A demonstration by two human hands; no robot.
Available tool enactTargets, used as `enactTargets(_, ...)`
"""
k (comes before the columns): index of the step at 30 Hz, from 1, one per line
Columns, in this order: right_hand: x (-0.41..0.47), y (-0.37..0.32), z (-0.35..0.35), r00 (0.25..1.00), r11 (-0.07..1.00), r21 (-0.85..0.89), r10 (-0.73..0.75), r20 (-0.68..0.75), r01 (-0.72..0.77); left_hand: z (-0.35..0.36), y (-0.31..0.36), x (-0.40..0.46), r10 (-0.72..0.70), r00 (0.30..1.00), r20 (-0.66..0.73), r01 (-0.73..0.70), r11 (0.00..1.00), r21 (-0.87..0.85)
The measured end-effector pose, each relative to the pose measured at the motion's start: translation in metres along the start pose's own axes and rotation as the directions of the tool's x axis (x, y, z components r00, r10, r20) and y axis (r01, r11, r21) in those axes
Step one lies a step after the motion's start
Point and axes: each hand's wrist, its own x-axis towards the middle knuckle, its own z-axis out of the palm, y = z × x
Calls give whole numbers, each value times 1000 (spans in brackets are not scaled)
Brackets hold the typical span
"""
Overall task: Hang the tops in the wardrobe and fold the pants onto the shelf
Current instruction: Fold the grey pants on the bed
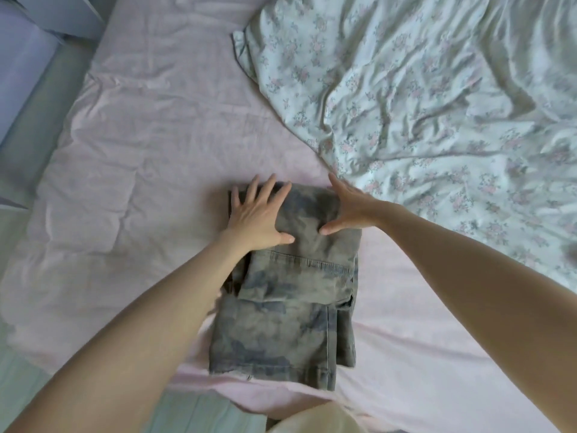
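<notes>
Folded grey-green camouflage cotton pants (pixel 287 295) lie on the pale pink bedsheet (pixel 150 145). The left hand (pixel 259 214) presses flat on their far end with fingers spread. The right hand (pixel 349 207), fingers also straight, touches beside it.

A home bedroom; shown by a bed with a wrinkled pink sheet (pixel 156 126); a rumpled flowered quilt (pixel 437 104) lying across its right side.

bed (pixel 150 126) – pink sheet; folded camo pants (pixel 290 307) near front edge – floral duvet (pixel 437 104) right
</notes>
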Motion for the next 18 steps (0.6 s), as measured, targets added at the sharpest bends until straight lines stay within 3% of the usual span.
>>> enactTargets(2, 7, 1, -5, 997, 993, 97, 59, 46, -63, -15, -5, 25, -16, 986, 165, 13, 1000, 22)
enactTargets(5, 11, -3, -11, 996, 997, -33, 66, 62, -64, -38, -5, 54, -6, 918, 397, 35, 997, -67)
enactTargets(8, 2, -13, -11, 997, 991, -126, 51, 55, -43, -53, 2, 57, 57, 896, 441, 9, 989, -146)
enactTargets(12, -27, -26, -9, 992, 978, -206, 9, -125, -35, -67, 5, 34, 44, 970, 241, -27, 997, -74)
enactTargets(15, -46, -44, -28, 932, 964, -260, -48, -361, -51, -94, 4, 5, 67, 996, -65, -71, 996, -55)
enactTargets(18, -62, -58, -43, 751, 942, -336, -206, -628, -23, -108, 12, -24, 93, 869, -487, -59, 995, 85)
